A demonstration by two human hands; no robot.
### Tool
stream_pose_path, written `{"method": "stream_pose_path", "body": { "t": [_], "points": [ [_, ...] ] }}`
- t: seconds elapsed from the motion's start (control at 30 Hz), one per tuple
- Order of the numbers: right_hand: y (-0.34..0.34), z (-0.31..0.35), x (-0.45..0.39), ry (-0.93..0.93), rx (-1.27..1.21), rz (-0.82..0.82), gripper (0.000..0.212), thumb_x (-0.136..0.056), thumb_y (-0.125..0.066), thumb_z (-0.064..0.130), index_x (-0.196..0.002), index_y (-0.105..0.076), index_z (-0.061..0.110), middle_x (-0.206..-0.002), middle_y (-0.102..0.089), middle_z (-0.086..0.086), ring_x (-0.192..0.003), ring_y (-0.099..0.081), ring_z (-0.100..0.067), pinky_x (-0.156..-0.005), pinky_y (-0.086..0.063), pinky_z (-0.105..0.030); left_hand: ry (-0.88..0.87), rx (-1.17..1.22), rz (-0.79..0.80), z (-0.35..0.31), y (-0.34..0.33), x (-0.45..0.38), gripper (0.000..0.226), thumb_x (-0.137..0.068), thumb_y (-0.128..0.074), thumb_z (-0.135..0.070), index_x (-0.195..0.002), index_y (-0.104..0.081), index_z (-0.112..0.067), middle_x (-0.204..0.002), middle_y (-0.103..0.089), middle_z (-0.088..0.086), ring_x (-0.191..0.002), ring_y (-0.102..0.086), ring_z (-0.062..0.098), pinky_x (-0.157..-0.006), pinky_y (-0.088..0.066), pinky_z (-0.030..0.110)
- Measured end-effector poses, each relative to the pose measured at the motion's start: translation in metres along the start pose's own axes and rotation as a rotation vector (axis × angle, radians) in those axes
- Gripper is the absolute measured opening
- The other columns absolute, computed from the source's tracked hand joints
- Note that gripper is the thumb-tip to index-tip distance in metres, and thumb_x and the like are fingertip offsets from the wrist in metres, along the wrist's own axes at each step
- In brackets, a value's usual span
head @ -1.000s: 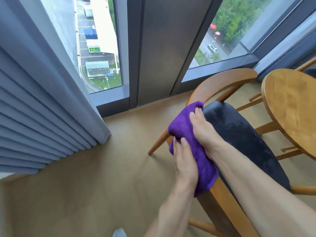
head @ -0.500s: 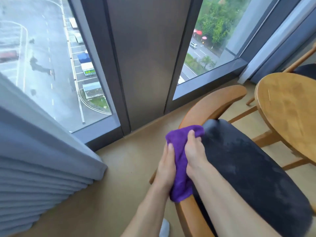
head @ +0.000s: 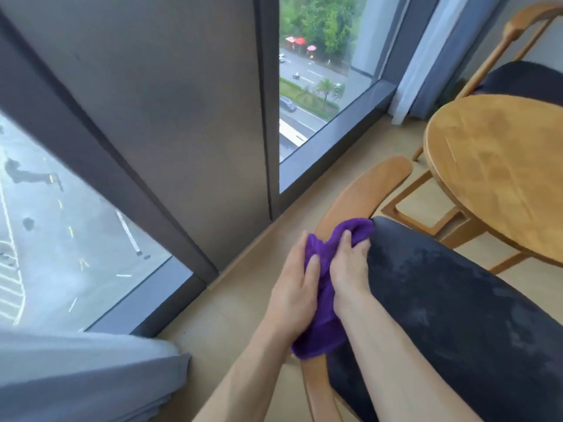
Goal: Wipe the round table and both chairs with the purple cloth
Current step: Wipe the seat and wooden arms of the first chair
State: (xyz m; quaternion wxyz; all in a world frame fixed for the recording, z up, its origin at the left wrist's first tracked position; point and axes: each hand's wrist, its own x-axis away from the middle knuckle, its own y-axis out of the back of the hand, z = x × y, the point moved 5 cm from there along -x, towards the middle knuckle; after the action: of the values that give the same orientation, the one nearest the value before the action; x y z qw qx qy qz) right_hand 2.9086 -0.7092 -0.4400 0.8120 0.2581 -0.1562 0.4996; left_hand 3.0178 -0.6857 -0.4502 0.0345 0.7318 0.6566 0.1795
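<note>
With both hands [head: 292,287] [head: 350,269] gripping the cloth [head: 324,324] over the chair [head: 441,300] rim, fingers curled, maintain pressure along the rim

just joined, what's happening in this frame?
A person is wiping the near chair. Both hands hold the purple cloth against its wooden frame beside the dark seat: left hand on the outer side, right hand gripping the top. The round table and far chair sit untouched to the right.
</note>
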Motion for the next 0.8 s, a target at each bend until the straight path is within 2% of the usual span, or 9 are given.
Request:
{"method": "stream_pose_path", "body": {
  "t": [0.1,0.2,0.27,0.4,0.5,0.57,0.63,0.7,0.8],
  "points": [
    [-0.003,-0.027,-0.003,-0.088,-0.101,-0.009,0.062,-0.096,-0.035,0.063,-0.149,-0.038,0.033,-0.143,-0.054,-0.005,-0.127,-0.055,-0.028,-0.111,-0.040,-0.047,-0.185,-0.205,0.094,-0.022,-0.001,-0.027,0.046,-0.108,-0.035,-0.029,-0.154,-0.033,-0.026,-0.161,-0.022,-0.017,-0.147,-0.015,-0.006,-0.111,-0.010,0.004],
    [-0.006,-0.045,0.007,-0.160,-0.170,-0.028,0.076,-0.081,-0.031,0.075,-0.145,-0.045,0.036,-0.142,-0.056,0.002,-0.126,-0.055,-0.026,-0.110,-0.042,-0.047,-0.306,-0.267,0.267,-0.043,-0.011,-0.084,0.046,-0.108,-0.037,-0.021,-0.153,-0.036,-0.020,-0.164,-0.021,-0.008,-0.150,-0.015,0.004,-0.122,-0.010,0.020],
    [-0.010,-0.026,-0.001,-0.164,-0.142,-0.045,0.068,-0.089,-0.032,0.069,-0.148,-0.039,0.035,-0.145,-0.053,-0.002,-0.128,-0.053,-0.029,-0.111,-0.040,-0.047,-0.225,-0.118,0.322,-0.038,-0.012,-0.101,0.049,-0.108,-0.037,-0.019,-0.156,-0.029,-0.022,-0.163,-0.023,-0.009,-0.148,-0.019,0.001,-0.122,-0.011,0.020],
    [0.003,0.033,-0.040,0.051,0.032,-0.227,0.058,-0.105,-0.035,0.035,-0.158,-0.016,0.020,-0.157,-0.036,-0.008,-0.140,-0.040,-0.030,-0.115,-0.033,-0.041,0.005,-0.041,0.241,-0.019,-0.003,-0.065,0.054,-0.109,-0.031,-0.034,-0.159,-0.013,-0.031,-0.148,-0.032,-0.025,-0.132,-0.033,-0.007,-0.096,-0.021,-0.004],
    [0.002,0.023,-0.059,0.027,-0.023,-0.208,0.056,-0.105,-0.033,0.038,-0.157,-0.019,0.025,-0.156,-0.040,-0.008,-0.139,-0.042,-0.029,-0.116,-0.032,-0.044,-0.130,-0.138,0.216,-0.032,-0.005,-0.066,0.053,-0.108,-0.033,-0.033,-0.159,-0.019,-0.026,-0.155,-0.034,-0.018,-0.137,-0.032,-0.004,-0.115,-0.021,0.020],
    [0.002,0.007,-0.057,-0.075,-0.095,-0.198,0.052,-0.105,-0.031,0.043,-0.154,-0.029,0.026,-0.150,-0.047,-0.011,-0.135,-0.047,-0.033,-0.114,-0.035,-0.046,-0.261,-0.273,0.242,-0.050,-0.018,-0.100,0.048,-0.107,-0.038,-0.025,-0.154,-0.030,-0.020,-0.143,-0.047,-0.011,-0.125,-0.042,0.000,-0.105,-0.025,0.019],
    [0.002,0.004,-0.053,-0.091,-0.120,-0.198,0.052,-0.106,-0.026,0.042,-0.151,-0.037,0.019,-0.147,-0.048,-0.014,-0.133,-0.047,-0.035,-0.112,-0.036,-0.046,-0.305,-0.361,0.309,-0.067,-0.034,-0.140,0.049,-0.105,-0.043,-0.021,-0.153,-0.033,-0.018,-0.147,-0.048,-0.001,-0.132,-0.043,0.012,-0.097,-0.022,0.013],
    [0.001,0.018,-0.050,-0.052,-0.093,-0.199,0.054,-0.106,-0.022,0.045,-0.149,-0.035,0.016,-0.148,-0.046,-0.012,-0.132,-0.047,-0.032,-0.110,-0.038,-0.043,-0.228,-0.335,0.405,-0.068,-0.045,-0.172,0.051,-0.106,-0.042,-0.027,-0.155,-0.030,-0.021,-0.155,-0.041,-0.001,-0.142,-0.038,0.014,-0.108,-0.020,0.014],
    [0.010,0.053,-0.072,0.067,-0.029,-0.258,0.063,-0.103,-0.029,0.052,-0.157,-0.016,0.021,-0.158,-0.034,-0.004,-0.140,-0.040,-0.026,-0.109,-0.034,-0.037,-0.028,-0.086,0.438,-0.052,-0.043,-0.180,0.039,-0.106,-0.041,-0.040,-0.142,-0.051,-0.029,-0.137,-0.059,-0.008,-0.127,-0.054,0.009,-0.115,-0.037,0.035]
  ]
}}
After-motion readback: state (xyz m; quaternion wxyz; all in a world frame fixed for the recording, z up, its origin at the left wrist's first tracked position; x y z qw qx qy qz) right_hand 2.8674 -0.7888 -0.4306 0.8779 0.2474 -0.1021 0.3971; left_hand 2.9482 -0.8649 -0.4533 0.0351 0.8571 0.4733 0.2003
